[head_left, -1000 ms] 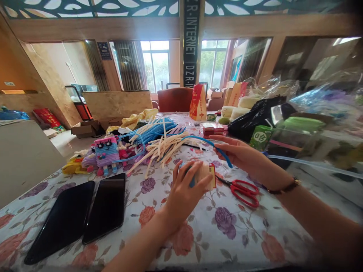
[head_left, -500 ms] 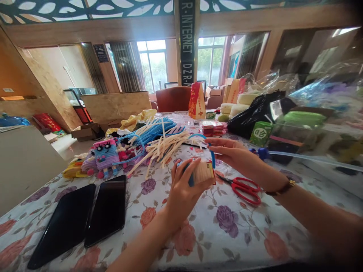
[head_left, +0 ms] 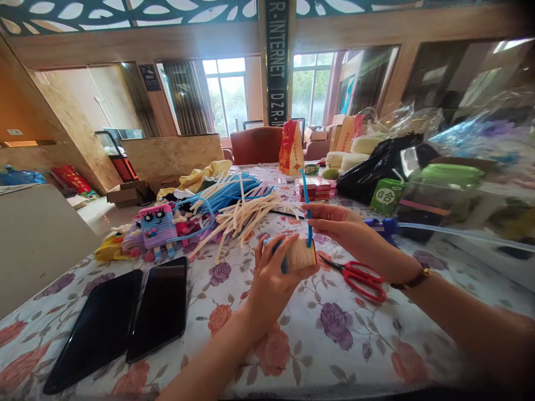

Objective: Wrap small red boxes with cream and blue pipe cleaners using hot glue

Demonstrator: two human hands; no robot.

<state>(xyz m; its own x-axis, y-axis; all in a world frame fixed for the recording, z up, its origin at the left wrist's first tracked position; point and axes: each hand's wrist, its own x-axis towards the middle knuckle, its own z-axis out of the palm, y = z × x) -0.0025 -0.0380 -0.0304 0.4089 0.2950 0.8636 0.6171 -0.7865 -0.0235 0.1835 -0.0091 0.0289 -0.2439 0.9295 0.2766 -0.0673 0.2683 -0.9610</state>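
Note:
My left hand [head_left: 270, 281] is closed round a small block [head_left: 300, 254] wound with cream pipe cleaner, with a red and yellow edge showing. My right hand [head_left: 343, 225] pinches a blue pipe cleaner [head_left: 306, 195], which stands nearly upright with its lower end at the block's right side. Both hands hover just above the flowered tablecloth [head_left: 326, 334]. Just right of the block lie red-handled scissors [head_left: 361, 277].
A heap of cream and blue pipe cleaners [head_left: 238, 206] lies behind the hands, with a purple-blue fuzzy doll [head_left: 156, 225] to its left. Two dark phones [head_left: 125, 317] lie at the near left. Bags, a green carton [head_left: 384, 197] and a red chair [head_left: 257, 146] crowd the far side.
The blue pipe cleaner has swung from lying curved across my right hand to standing nearly upright at the block. My right hand has drawn closer to the left one.

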